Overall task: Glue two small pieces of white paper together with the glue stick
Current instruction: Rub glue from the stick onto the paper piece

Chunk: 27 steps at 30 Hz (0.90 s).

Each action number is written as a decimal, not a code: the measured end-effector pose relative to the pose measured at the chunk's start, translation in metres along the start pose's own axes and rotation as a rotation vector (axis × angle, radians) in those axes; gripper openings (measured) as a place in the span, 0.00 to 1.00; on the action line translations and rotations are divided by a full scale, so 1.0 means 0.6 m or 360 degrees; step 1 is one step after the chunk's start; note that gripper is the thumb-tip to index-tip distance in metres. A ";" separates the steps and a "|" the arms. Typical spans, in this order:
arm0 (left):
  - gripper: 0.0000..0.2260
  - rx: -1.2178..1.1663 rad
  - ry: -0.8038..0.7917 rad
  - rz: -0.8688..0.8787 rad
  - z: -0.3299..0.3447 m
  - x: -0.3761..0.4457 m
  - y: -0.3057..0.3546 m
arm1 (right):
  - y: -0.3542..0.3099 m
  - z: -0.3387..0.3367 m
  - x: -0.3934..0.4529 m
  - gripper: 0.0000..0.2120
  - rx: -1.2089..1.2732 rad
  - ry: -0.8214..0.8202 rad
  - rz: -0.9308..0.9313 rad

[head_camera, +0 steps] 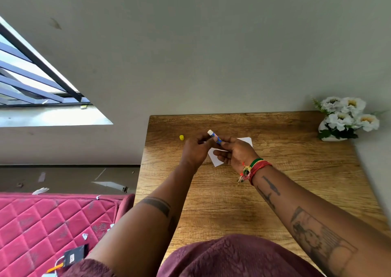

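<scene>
Above the wooden table (275, 181), both hands, right hand (234, 152) and left hand (195, 149), pinch the uncapped glue stick (214, 137) over the white paper (215, 162); the exposed glue could smear the fingers.

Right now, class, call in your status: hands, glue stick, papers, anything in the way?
Both hands, left and right, on the uncapped glue stick. White papers flat on the table beneath. Yellow cap off to the left. Nothing blocking.
</scene>
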<state>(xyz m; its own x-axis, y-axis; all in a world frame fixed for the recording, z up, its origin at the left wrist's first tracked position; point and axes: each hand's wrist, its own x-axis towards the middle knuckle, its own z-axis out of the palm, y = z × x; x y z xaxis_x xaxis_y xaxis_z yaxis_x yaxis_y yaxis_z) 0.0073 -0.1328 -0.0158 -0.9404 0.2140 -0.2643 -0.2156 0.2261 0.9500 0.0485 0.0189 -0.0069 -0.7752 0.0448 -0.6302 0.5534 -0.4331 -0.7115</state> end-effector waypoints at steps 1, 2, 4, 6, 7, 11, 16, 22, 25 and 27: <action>0.07 -0.0059 -0.0005 -0.0018 0.000 0.002 -0.001 | 0.002 0.004 0.003 0.13 -0.0035 0.0000 0.0004; 0.07 -0.0086 0.0015 -0.0037 -0.001 0.005 -0.003 | 0.002 0.009 0.006 0.12 -0.0077 0.0006 0.0001; 0.08 -0.0007 0.0130 -0.0069 -0.007 0.009 -0.008 | 0.003 0.016 0.013 0.11 -0.0235 0.0052 -0.0030; 0.10 0.0296 0.0284 -0.0057 -0.019 0.010 -0.017 | 0.004 0.018 0.020 0.09 -0.0405 0.0141 -0.0077; 0.10 0.0452 0.0350 -0.0041 -0.027 0.008 -0.022 | 0.006 0.015 0.024 0.09 -0.0462 0.0190 -0.0092; 0.10 0.0719 0.0503 0.0020 -0.066 -0.002 -0.050 | 0.012 -0.003 0.031 0.10 -0.0602 0.0303 -0.0128; 0.09 0.0821 0.0496 0.0023 -0.083 -0.010 -0.072 | 0.021 -0.018 0.029 0.11 -0.0623 0.0377 -0.0143; 0.08 0.0814 0.0481 -0.0036 -0.088 -0.014 -0.081 | 0.019 -0.031 0.022 0.10 -0.0621 0.0421 -0.0157; 0.09 0.0858 0.0437 -0.0051 -0.091 -0.014 -0.086 | 0.016 -0.036 0.018 0.10 -0.0625 0.0436 -0.0174; 0.09 0.0867 0.0420 -0.0064 -0.092 -0.012 -0.088 | 0.015 -0.042 0.015 0.10 -0.0621 0.0440 -0.0185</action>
<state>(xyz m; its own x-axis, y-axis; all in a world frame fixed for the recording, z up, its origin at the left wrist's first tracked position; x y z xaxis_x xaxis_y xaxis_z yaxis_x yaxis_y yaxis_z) 0.0112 -0.1986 -0.0551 -0.9828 -0.0319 -0.1818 -0.1521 0.6981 0.6996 0.0540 0.0380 -0.0270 -0.7579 0.3333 -0.5608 0.5818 -0.0435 -0.8122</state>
